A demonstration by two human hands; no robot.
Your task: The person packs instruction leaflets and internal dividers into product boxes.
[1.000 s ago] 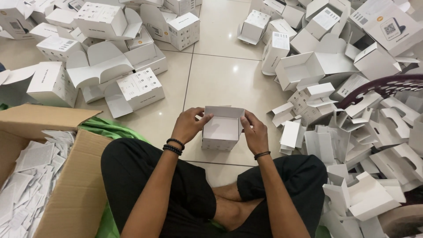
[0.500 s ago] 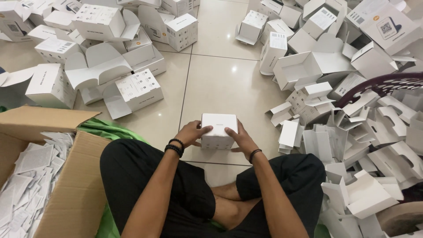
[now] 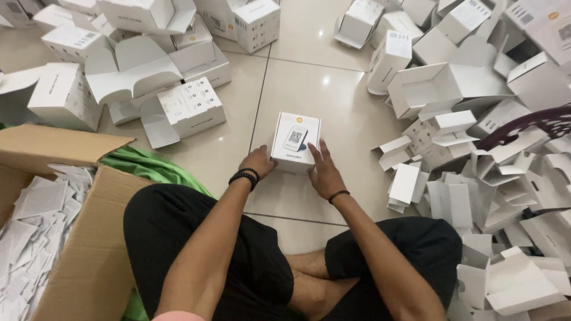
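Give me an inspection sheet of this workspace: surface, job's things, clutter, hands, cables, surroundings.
Surface: glossy beige tiled floor.
Job's things: closed small white box with a printed top, standing on the floor between both hands.
Clutter: heap of open, unfolded white boxes to the right; closed and half-open white boxes at upper left.
Hands: left hand against the box's left side; right hand on its right side, fingers spread; dark bands on both wrists.
Cables: nothing seen.
Surroundings: brown carton holding white paper sheets at left, green cloth beside it; person sits cross-legged in black trousers.
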